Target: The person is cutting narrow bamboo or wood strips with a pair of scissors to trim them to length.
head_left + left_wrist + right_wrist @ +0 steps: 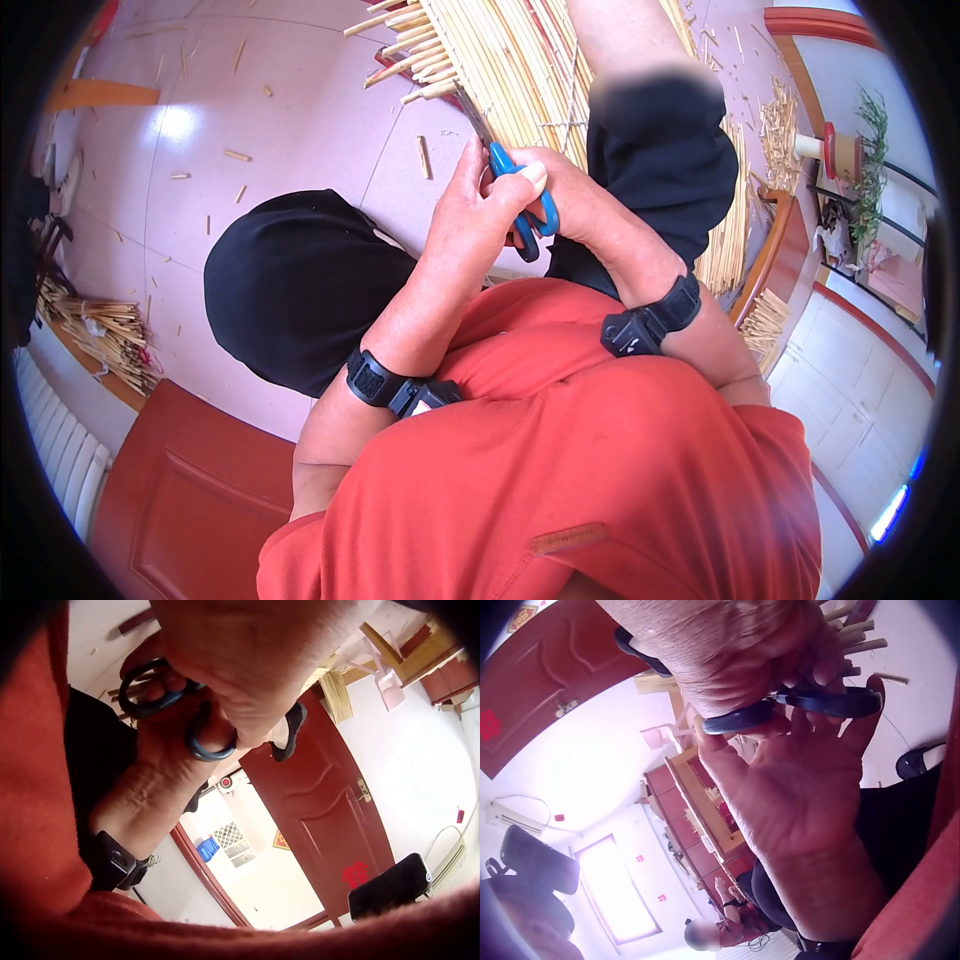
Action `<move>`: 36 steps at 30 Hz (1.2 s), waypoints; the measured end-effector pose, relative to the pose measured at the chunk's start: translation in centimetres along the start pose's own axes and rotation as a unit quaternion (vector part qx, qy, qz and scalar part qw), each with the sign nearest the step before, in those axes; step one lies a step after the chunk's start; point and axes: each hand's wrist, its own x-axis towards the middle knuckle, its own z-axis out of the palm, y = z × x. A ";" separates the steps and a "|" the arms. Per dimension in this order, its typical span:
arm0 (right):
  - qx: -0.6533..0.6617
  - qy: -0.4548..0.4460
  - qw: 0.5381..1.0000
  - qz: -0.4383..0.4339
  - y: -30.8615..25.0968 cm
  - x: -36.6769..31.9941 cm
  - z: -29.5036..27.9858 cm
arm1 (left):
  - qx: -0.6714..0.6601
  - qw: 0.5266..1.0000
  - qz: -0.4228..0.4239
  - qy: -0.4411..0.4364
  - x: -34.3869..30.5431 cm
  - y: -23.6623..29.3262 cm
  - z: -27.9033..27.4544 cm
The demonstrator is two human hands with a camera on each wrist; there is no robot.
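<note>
Blue-handled scissors (497, 158) lie between both hands, blades at the edge of a mat of pale stalks (510, 75) with uneven ends. The right hand (565, 190) grips the handles; in the left wrist view its fingers (154, 688) curl at one loop. Pressed against the same handles, the left hand (480, 205) lays its thumb over a loop. Its palm (795, 787) faces the right wrist view, thumb beside one dark loop (739, 720). Overlapping hands hide part of the grip, and how far apart the blades are is unclear.
A bare lower leg (625, 35) crosses over the mat, and a black-clothed knee (300, 280) is at the left. Cut stalk pieces (424, 158) litter the tiled floor. Stalk bundles (115, 335) lie at both sides. Another person in red (742, 926) is in the background.
</note>
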 end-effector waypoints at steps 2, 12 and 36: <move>-0.037 0.007 0.999 -0.022 0.1 0.0 0.0 | -0.005 1.000 -0.009 -0.003 -0.1 0.2 0.1; -0.030 0.029 0.999 -0.003 0.3 -0.5 0.6 | 0.013 1.000 0.002 -0.013 -0.6 -0.5 -0.1; -0.003 0.019 1.000 -0.021 -0.1 0.2 0.7 | -0.008 1.000 -0.006 0.013 -0.3 -0.2 -0.4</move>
